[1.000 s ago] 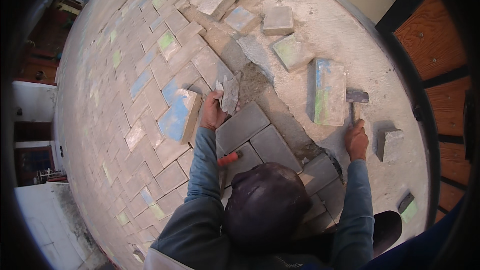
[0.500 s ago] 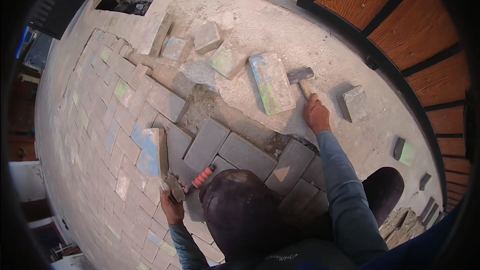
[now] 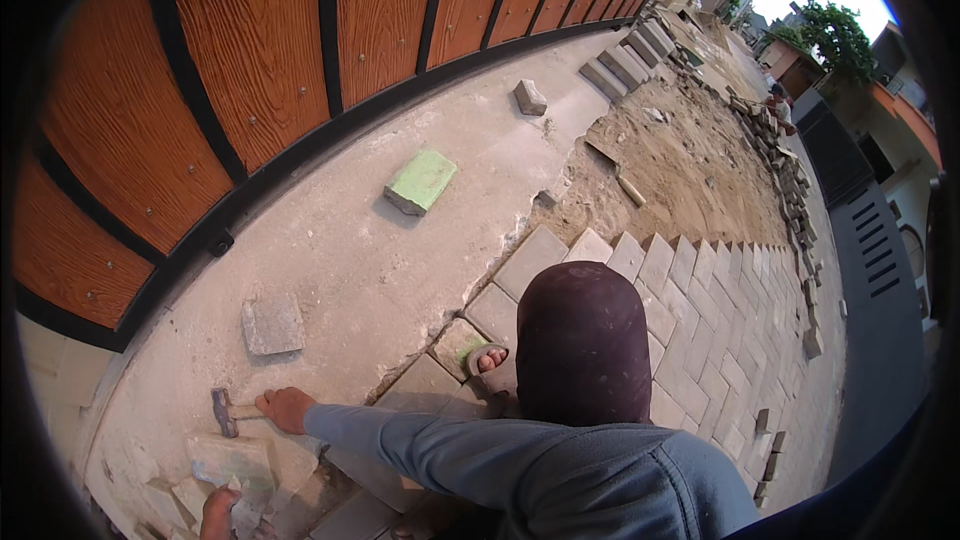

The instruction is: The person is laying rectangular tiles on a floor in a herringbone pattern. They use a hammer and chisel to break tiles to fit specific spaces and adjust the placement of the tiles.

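My right hand (image 3: 285, 409) is closed around the short wooden handle of a hammer (image 3: 225, 413), its metal head just above the concrete strip. Below the hammer lies a paving block (image 3: 232, 460) with faded blue and green paint. At the lower left edge my left hand (image 3: 217, 516) is partly in view, its fingers curled round a greyish piece of paving block (image 3: 246, 514); the picture's rim cuts off much of both. A loose grey block (image 3: 273, 326) rests above the hammer. My sandalled foot (image 3: 490, 360) is beside a green-marked paver (image 3: 455, 345).
A wood-panelled gate (image 3: 250, 40) borders the concrete strip. On the strip lie a green-painted block (image 3: 421, 181) and a small grey block (image 3: 530, 97). Beyond the laid pavers (image 3: 690, 310) are sand (image 3: 680, 160) with a trowel-like tool (image 3: 628, 188), stacked blocks (image 3: 620, 65) and another person (image 3: 778, 105).
My view has swung to the right, along the gate and the street. The hammer stays in my right hand. My left hand has shifted to the picture's lower left edge.
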A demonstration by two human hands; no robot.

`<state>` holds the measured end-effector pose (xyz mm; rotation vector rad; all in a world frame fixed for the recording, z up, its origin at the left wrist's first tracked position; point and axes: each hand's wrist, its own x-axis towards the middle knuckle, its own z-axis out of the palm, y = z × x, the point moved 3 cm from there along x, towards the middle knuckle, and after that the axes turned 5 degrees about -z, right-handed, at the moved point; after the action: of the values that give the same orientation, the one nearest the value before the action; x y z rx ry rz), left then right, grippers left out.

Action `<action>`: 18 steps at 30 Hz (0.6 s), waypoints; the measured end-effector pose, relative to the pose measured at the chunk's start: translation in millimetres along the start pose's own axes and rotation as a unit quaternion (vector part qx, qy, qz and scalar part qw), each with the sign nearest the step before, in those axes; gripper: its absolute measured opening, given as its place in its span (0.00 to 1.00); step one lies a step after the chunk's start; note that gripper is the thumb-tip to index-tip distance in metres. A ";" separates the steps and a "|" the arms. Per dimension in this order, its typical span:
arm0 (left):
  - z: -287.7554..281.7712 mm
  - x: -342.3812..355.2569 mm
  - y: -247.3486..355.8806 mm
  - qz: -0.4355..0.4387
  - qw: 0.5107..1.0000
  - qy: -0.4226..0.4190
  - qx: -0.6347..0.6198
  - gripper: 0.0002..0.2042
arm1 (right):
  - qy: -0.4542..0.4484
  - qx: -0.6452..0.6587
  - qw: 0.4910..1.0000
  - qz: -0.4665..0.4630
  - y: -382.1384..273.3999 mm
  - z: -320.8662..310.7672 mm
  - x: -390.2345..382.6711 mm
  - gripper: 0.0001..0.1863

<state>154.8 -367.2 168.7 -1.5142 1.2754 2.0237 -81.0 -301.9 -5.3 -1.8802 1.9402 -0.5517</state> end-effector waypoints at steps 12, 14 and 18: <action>477.0 -21.2 305.6 0.484 0.792 -0.339 0.153 0.47 | 0.008 0.092 0.995 -0.024 7.8 -5.0 13.0 0.15; 497.9 -62.7 336.9 0.595 0.724 -0.347 0.046 0.40 | -0.005 0.081 0.995 -0.052 -7.4 -21.8 31.6 0.16; 373.9 -36.2 333.9 0.664 0.685 -0.075 0.291 0.25 | -0.026 0.031 0.999 -0.025 43.4 6.5 23.5 0.18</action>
<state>-288.5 -247.6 373.0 0.1109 3.0157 1.7617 -115.2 -324.3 -33.8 -1.8906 1.8266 -0.5647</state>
